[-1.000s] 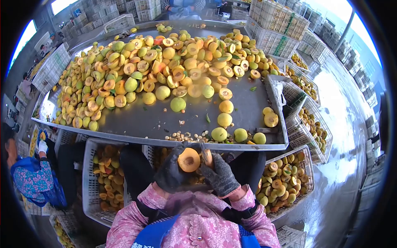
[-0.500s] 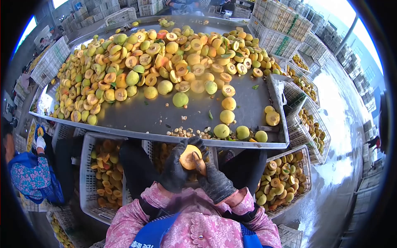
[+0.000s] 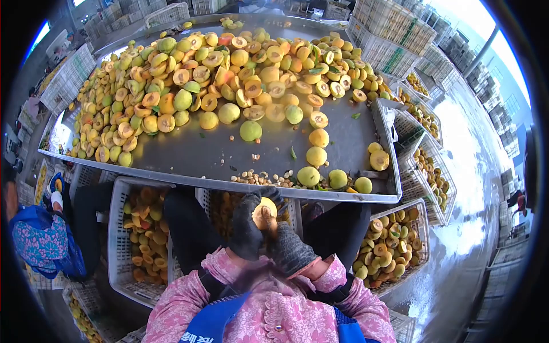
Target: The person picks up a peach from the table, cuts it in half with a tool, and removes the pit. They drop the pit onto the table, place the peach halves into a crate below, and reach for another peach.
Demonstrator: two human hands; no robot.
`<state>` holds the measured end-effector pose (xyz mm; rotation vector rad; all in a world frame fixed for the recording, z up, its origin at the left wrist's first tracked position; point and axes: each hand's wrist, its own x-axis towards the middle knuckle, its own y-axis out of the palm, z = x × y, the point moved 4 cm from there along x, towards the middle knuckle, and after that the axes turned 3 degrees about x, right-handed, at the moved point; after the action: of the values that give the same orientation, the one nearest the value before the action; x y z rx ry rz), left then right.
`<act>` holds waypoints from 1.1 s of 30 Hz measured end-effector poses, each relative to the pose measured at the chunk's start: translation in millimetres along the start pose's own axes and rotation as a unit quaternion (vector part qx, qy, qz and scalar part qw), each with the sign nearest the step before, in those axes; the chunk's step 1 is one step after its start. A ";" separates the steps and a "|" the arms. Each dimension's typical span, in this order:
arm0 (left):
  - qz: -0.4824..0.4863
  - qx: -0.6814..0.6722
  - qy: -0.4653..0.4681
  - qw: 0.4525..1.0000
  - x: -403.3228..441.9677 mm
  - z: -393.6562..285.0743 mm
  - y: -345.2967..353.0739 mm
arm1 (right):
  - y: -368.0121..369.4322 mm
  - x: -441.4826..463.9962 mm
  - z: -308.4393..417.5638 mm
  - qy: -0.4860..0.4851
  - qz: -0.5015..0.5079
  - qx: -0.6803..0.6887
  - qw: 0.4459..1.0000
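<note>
Just below the near edge of the metal table [image 3: 206, 154], in the head cam view, it's all about one halved fruit [image 3: 262, 210]. Left hand [image 3: 246, 231], in a dark glove, has its fingers wrapped around it, cut face showing. Right hand [image 3: 290, 248], grey knit glove, is curled up narrow right beside it, with a thin brownish bit at the fingers; can't tell if that's a tool handle or a bare fingertip, so no clue what it's really gripping. Both hands are over a crate [image 3: 298, 216] between the knees. Bigger crates of fruit sit either side: left crate [image 3: 117, 246], right crate [image 3: 424, 231]. Up on the table there's a huge fruit pile [image 3: 229, 74], plus some scattered pits [image 3: 257, 176] by the near edge. Off to the left sits a co-worker in a blue floral sleeve [image 3: 40, 240].
</note>
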<state>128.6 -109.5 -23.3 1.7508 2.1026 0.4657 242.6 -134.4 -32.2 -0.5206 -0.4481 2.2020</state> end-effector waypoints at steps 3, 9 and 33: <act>-0.002 -0.101 -0.044 0.994 1.4 -8.6 2.0 | 0.4 -2.0 3.9 -0.108 -0.017 -0.079 0.991; 0.034 0.225 0.053 0.972 0.6 11.1 -29.9 | -5.3 -1.7 1.7 0.005 0.025 0.092 0.995; -0.185 0.250 0.117 0.943 0.6 4.2 -45.5 | 42.3 36.0 -23.7 0.081 0.017 -0.014 0.996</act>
<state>91.2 -116.8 -48.5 1.5274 2.8361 0.0275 206.6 -128.6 -80.3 -0.7213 -0.3865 2.1688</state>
